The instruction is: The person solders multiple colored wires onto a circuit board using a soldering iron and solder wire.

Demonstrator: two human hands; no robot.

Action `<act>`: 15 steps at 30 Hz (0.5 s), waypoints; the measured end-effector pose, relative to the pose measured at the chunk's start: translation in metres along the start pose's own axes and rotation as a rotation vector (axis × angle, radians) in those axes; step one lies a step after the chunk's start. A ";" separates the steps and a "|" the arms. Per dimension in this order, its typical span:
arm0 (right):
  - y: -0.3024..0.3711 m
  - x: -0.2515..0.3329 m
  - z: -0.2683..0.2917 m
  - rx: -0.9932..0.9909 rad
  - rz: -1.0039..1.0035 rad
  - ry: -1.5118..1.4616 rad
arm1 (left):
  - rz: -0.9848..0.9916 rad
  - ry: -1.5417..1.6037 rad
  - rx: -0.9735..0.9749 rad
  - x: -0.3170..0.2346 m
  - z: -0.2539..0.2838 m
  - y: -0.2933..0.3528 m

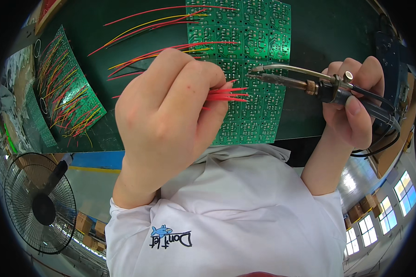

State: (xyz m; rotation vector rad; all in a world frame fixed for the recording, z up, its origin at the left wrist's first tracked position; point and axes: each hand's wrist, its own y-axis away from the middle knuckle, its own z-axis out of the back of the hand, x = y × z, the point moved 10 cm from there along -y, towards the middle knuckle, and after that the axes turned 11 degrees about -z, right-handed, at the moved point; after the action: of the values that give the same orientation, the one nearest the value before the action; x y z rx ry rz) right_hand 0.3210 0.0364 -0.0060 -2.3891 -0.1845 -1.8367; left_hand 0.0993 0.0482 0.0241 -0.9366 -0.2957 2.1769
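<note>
My left hand is closed round a bundle of red wires, their pale tips pointing right over a green circuit board panel. One red wire end stands a little apart from the bundle, near the fingertips. In my right hand is a soldering iron with a thin curved metal tube clamped along it. Its tip lies just right of the wire ends, over the board; whether it touches cannot be made out. Red, yellow and black wires stretch left from the panel's upper rows.
Another green board covered with red and yellow wires lies at the left of the dark green table. A dark blue device stands at the right, with a black cable near it. A black fan is at lower left.
</note>
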 end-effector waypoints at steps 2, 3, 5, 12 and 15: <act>0.000 0.001 0.001 -0.007 -0.007 0.005 | 0.003 0.015 0.026 0.002 0.003 -0.006; 0.000 0.002 0.002 -0.010 -0.011 0.013 | -0.027 0.051 0.028 0.003 0.005 -0.009; 0.000 0.001 0.002 -0.008 -0.017 0.023 | -0.052 0.089 0.035 0.007 0.005 -0.011; -0.001 0.000 0.000 0.003 -0.062 0.062 | -0.031 0.176 0.124 0.017 -0.012 -0.011; -0.003 0.000 -0.001 0.035 -0.075 0.107 | -0.022 0.182 0.095 0.018 -0.011 -0.012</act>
State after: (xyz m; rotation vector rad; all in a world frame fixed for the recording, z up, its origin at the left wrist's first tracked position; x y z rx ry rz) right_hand 0.3197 0.0388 -0.0057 -2.2831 -0.2965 -1.9709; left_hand 0.1049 0.0683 0.0121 -1.0636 -0.1141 2.0502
